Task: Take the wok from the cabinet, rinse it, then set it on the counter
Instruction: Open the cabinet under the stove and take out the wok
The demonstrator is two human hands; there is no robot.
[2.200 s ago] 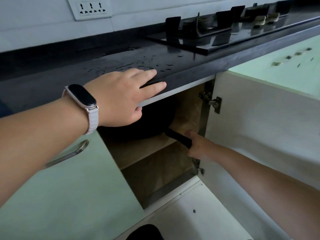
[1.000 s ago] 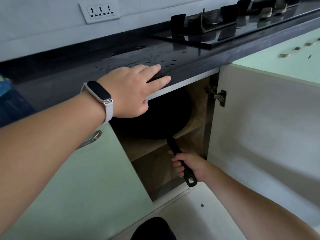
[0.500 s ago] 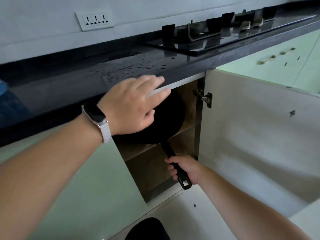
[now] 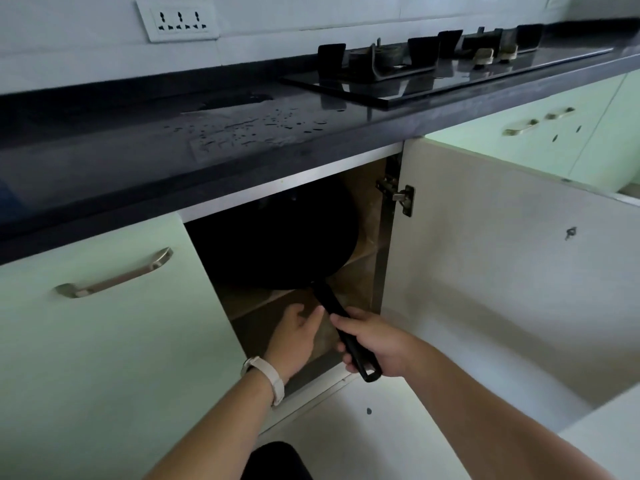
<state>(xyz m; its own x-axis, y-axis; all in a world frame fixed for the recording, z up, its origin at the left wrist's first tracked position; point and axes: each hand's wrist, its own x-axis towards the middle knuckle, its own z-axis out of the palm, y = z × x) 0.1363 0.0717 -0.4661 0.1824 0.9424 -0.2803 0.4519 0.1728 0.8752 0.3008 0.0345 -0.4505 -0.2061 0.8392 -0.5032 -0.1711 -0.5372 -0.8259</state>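
- Wok: the round black metal wok sits tilted in the open cabinet, its bowl resting on the upper wooden shelf just under the front edge of the worktop, with its long black handle sticking out and down past the shelf's front edge.
- Dark stone worktop runs across the whole view; water drops lie scattered on it near its front edge, above the cabinet opening.
- Pale green cabinet door stands swung open on the right of the opening, its white inner face showing and a metal hinge at its top corner.
- Closed pale green door with a brushed metal bar handle lies left of the opening.
- Black glass gas hob is set into the worktop towards its back right.
- Right hand grips the wok's handle near its looped end, fingers wrapped tight around it.
- Left hand is just left of the handle, below the shelf, palm up, fingers loosely spread, the tips close to the handle; whether they touch it cannot be told.
- White wristband circles the left wrist.
- White wall socket strip is fixed above the worktop's back edge.
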